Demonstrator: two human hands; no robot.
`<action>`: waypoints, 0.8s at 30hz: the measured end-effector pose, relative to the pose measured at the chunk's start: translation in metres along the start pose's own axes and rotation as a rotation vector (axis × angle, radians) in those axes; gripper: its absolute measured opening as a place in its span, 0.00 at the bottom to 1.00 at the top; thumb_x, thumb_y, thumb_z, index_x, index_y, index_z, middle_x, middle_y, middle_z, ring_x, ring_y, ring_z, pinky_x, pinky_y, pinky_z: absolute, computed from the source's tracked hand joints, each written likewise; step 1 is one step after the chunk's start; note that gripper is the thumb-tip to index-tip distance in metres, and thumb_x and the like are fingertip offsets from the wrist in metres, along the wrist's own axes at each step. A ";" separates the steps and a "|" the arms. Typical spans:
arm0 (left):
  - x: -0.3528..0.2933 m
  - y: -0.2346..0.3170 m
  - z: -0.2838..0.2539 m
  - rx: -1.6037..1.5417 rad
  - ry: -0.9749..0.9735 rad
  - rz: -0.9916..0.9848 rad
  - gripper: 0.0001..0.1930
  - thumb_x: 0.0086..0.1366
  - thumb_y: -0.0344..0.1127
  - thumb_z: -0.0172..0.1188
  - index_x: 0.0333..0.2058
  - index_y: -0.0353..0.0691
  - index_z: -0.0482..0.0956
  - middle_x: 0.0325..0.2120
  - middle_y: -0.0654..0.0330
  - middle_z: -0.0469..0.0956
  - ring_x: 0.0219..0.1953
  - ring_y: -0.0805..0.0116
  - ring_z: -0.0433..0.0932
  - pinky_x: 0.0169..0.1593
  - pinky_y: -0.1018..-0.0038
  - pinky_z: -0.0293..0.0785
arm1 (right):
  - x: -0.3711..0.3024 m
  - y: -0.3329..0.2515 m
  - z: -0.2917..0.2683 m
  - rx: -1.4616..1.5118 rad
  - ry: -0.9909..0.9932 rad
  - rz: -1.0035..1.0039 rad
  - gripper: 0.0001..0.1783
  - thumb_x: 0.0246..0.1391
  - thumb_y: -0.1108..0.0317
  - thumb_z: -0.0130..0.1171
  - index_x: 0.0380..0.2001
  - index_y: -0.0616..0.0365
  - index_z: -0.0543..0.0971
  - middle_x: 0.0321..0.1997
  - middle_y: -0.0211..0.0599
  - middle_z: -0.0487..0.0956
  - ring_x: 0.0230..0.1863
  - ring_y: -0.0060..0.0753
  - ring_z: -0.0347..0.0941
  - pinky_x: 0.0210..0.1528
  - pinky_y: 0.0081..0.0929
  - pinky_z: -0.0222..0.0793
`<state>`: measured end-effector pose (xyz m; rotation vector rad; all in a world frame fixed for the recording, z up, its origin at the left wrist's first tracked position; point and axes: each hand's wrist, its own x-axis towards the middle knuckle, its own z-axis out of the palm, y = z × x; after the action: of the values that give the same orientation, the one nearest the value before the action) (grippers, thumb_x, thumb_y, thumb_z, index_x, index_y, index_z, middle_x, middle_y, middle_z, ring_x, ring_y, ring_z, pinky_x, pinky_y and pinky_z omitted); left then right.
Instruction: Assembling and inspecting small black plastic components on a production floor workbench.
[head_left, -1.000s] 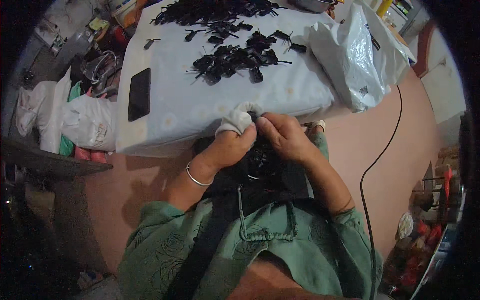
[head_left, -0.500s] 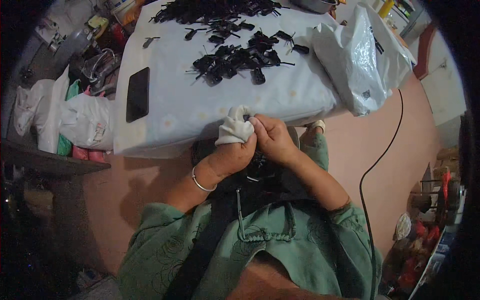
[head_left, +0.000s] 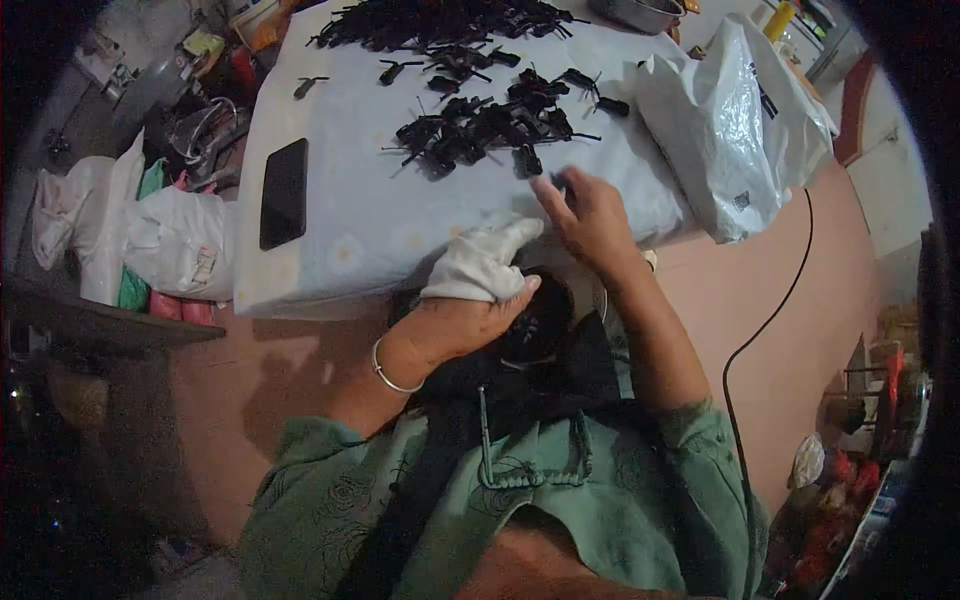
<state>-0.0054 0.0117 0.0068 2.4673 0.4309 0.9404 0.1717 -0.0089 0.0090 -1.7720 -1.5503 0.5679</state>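
Note:
My left hand (head_left: 462, 318) grips a white cloth (head_left: 480, 262) at the near edge of a table covered with a pale sheet (head_left: 370, 215). My right hand (head_left: 588, 215) reaches onto the table with fingers spread, holding nothing, just short of a cluster of small black parts (head_left: 480, 130). More black parts (head_left: 440, 20) are heaped at the far end of the table. A dark bundle (head_left: 535, 335) rests in my lap under my left hand.
A black phone (head_left: 284, 192) lies on the table's left side. A white plastic bag (head_left: 725, 120) sits on the right end. More white bags (head_left: 170, 240) and clutter stand on the floor to the left. A black cable (head_left: 770, 310) runs down the right.
My right hand has left my lap and stretched out onto the table toward the black parts. My left hand with the white cloth stays at the table's edge.

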 end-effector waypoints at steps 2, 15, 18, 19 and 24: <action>0.001 0.001 0.002 -0.048 0.051 0.111 0.14 0.54 0.31 0.53 0.41 0.36 0.71 0.39 0.49 0.70 0.37 0.53 0.71 0.42 0.67 0.67 | 0.018 0.007 0.011 -0.453 0.344 -0.142 0.18 0.46 0.54 0.54 0.27 0.61 0.71 0.24 0.46 0.75 0.25 0.47 0.72 0.26 0.39 0.66; 0.004 -0.013 -0.006 -0.372 -0.168 -0.243 0.15 0.58 0.30 0.51 0.44 0.35 0.67 0.37 0.51 0.72 0.40 0.58 0.71 0.45 0.73 0.65 | -0.048 0.000 -0.019 0.024 -0.176 -0.198 0.13 0.42 0.69 0.59 0.30 0.65 0.70 0.19 0.38 0.69 0.21 0.27 0.64 0.24 0.27 0.61; 0.002 -0.005 -0.007 -0.638 -0.265 -0.220 0.18 0.58 0.30 0.51 0.47 0.35 0.64 0.40 0.54 0.70 0.42 0.65 0.69 0.47 0.75 0.64 | -0.052 -0.008 -0.019 0.103 -0.230 -0.215 0.13 0.43 0.71 0.60 0.33 0.64 0.71 0.18 0.30 0.66 0.22 0.18 0.59 0.23 0.20 0.58; 0.002 0.000 -0.010 -0.709 -0.259 -0.225 0.19 0.58 0.30 0.51 0.48 0.35 0.63 0.42 0.55 0.68 0.43 0.70 0.67 0.47 0.76 0.63 | -0.053 -0.011 -0.018 0.148 -0.156 -0.195 0.14 0.43 0.71 0.60 0.33 0.64 0.71 0.18 0.29 0.66 0.21 0.17 0.59 0.23 0.20 0.57; 0.002 0.007 -0.013 -0.698 -0.073 -0.328 0.16 0.59 0.27 0.49 0.47 0.33 0.66 0.37 0.61 0.72 0.40 0.75 0.68 0.45 0.80 0.65 | -0.068 -0.023 -0.014 0.456 0.006 -0.132 0.16 0.42 0.71 0.61 0.35 0.63 0.70 0.18 0.24 0.65 0.20 0.16 0.58 0.22 0.18 0.55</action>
<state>-0.0120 0.0106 0.0195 1.7285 0.3840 0.7037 0.1540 -0.0771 0.0270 -1.3172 -1.3862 0.7784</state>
